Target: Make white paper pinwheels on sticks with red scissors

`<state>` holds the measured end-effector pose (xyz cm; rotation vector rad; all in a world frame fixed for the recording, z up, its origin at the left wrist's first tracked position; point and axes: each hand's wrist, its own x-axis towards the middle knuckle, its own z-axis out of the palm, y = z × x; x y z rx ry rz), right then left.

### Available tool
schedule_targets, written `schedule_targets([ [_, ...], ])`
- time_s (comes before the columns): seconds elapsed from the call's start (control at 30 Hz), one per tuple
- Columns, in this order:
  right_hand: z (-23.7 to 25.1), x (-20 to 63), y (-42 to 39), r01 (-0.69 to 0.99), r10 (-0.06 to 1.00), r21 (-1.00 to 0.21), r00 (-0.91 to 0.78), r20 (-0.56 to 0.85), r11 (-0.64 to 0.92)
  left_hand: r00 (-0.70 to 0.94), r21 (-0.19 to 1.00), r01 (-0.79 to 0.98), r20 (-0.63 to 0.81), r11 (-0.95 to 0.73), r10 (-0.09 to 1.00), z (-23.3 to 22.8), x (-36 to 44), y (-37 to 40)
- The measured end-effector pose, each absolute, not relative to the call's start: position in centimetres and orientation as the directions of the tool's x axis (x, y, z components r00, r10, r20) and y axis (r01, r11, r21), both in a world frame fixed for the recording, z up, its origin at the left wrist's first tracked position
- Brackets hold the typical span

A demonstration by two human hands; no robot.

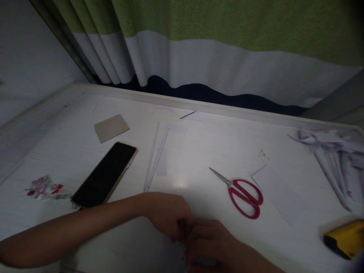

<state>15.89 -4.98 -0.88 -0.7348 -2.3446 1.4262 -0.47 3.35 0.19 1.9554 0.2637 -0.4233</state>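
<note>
My left hand (170, 214) reaches in from the left with its fingers curled closed. My right hand (209, 240) comes from the lower right and is closed too, its fingers touching those of the left. Whatever they pinch between them is hidden by the fingers and the dim light. Right of the hands lies a pair of scissors (229, 184) with red handles, its blades pointing up and left. Thin white sticks or paper strips (153, 159) lie on the white tabletop (193, 151) beyond my left hand.
Left of the sticks rest a phone (105, 174) with a charm (42, 187) and a piece of cardboard (111, 128). At right are a white paper sheet (280, 193), crumpled and folded paper (338, 159) and a yellow-black object (347, 239). A curtain (199, 57) hangs behind.
</note>
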Motion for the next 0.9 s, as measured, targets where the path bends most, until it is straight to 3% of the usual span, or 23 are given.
schedule_targets([
  [0.17, -1.48, 15.83, -5.07, 0.234, 0.540, -0.881, -0.841, 0.029, 0.412, 0.930, 0.786, 0.321, -0.366, -0.528, 0.021, 0.54, -0.48, 2.94],
  [0.47, -1.04, 15.95, -4.95, 0.253, 0.522, -0.846, -0.852, 0.034, 0.468, 0.962, 0.828, 0.226, -0.274, -0.513, -0.017, 0.21, -0.54, 2.97],
  [0.67, -0.96, 16.26, -4.54, 0.187, 0.507, -0.888, -0.860, 0.058, 0.419, 0.920, 0.829, 0.361, -0.391, -0.427, 0.020, 0.31, -0.59, 3.10],
  [0.9, -1.20, 16.23, -4.39, 0.179, 0.567, -0.916, -0.822, 0.062, 0.359, 0.912, 0.782, 0.391, -0.399, -0.485, 0.093, 0.96, -0.43, 3.23],
])
